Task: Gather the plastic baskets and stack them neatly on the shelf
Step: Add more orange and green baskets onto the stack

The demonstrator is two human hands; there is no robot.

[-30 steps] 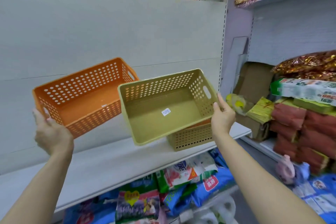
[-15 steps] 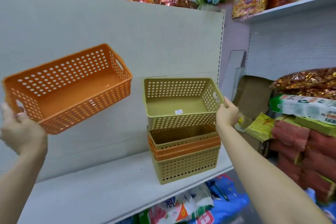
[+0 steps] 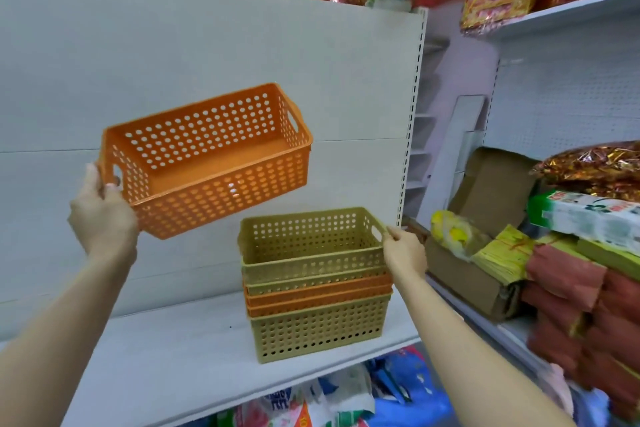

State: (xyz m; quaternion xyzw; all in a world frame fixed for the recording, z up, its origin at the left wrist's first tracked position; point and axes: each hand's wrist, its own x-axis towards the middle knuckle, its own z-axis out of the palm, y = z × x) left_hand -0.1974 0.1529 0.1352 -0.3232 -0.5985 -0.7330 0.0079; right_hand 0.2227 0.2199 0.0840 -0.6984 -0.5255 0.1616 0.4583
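Observation:
An orange perforated basket (image 3: 207,159) hangs in the air, tilted, above and left of the stack. My left hand (image 3: 102,215) grips its left end at the handle slot. On the white shelf (image 3: 166,357) stands a stack of nested baskets (image 3: 318,319), olive and orange. The top olive basket (image 3: 308,243) sits nested in that stack. My right hand (image 3: 403,250) pinches its right rim by the handle slot.
The shelf's white back panel (image 3: 207,55) rises behind the baskets. To the right, an adjoining shelf holds an open cardboard box (image 3: 485,253), yellow paper bundles (image 3: 502,253) and red packs (image 3: 571,288). Bagged goods (image 3: 346,402) lie below the shelf.
The olive basket came down from the air into the stack with my right hand. My left hand moved the orange basket rightward, toward the stack.

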